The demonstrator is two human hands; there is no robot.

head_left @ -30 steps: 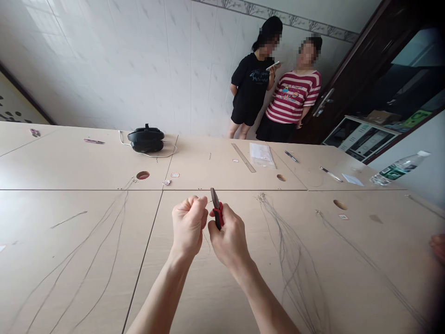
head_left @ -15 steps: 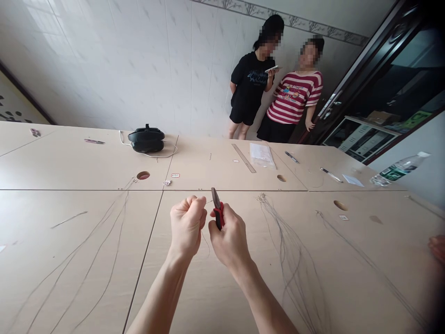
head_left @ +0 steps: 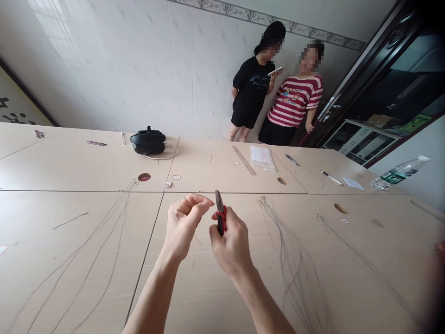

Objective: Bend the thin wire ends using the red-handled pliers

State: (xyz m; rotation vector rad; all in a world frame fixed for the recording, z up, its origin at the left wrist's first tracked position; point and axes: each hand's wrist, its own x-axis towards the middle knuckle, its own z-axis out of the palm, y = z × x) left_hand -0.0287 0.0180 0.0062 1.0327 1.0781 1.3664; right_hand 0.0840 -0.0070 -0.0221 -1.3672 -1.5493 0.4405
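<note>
My left hand [head_left: 182,227] is closed in a pinch, thumb and forefinger together on a thin wire [head_left: 199,240] whose loose length hangs below the palm. My right hand [head_left: 231,241] is wrapped round pliers [head_left: 219,217] with red and black handles and dark jaws pointing up. The pinched fingertips are close beside the jaws; whether the wire lies between the jaws is too small to tell. To the right, a bundle of thin grey wires [head_left: 280,227] runs toward me on the table [head_left: 194,297]. Several separate wires [head_left: 124,211] fan out on the left.
A black case-like object [head_left: 148,140] with a white cord sits at the back, near a ruler [head_left: 244,160] and a plastic bag [head_left: 262,158]. Pens [head_left: 292,160] and a water bottle [head_left: 399,174] lie to the right. Two people [head_left: 252,88] stand by the wall.
My left hand has turned from a closed fist to a pinch with fingertips stretched toward the pliers. The pliers in my right hand have shifted slightly right and down.
</note>
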